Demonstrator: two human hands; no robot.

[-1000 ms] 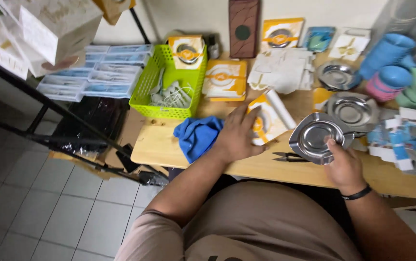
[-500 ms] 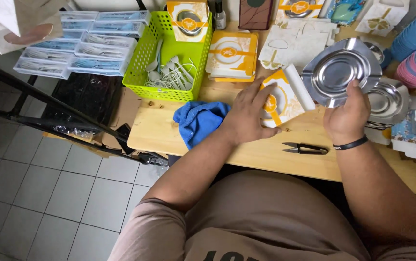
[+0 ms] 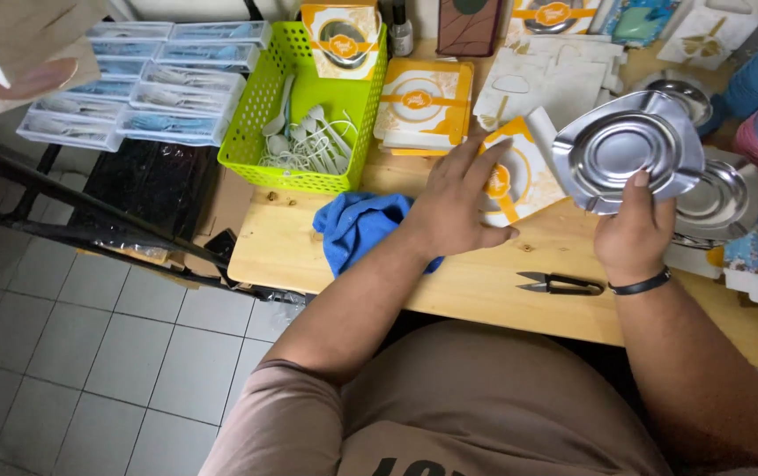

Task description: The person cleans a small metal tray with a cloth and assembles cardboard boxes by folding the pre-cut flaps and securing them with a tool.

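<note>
Steel dish now lifted off table, higher than second ago, clamped in right hand. Left hand flat, fingers spread on orange-white sleeve, pinning it ready for dish.

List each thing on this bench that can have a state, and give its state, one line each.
Steel dish: lifted, tilted, gripped by right hand.
Orange-and-white carton: lying flat under left hand.
Blue cloth: crumpled.
Thread snips: lying untouched.
Green basket: holding white pieces.
</note>
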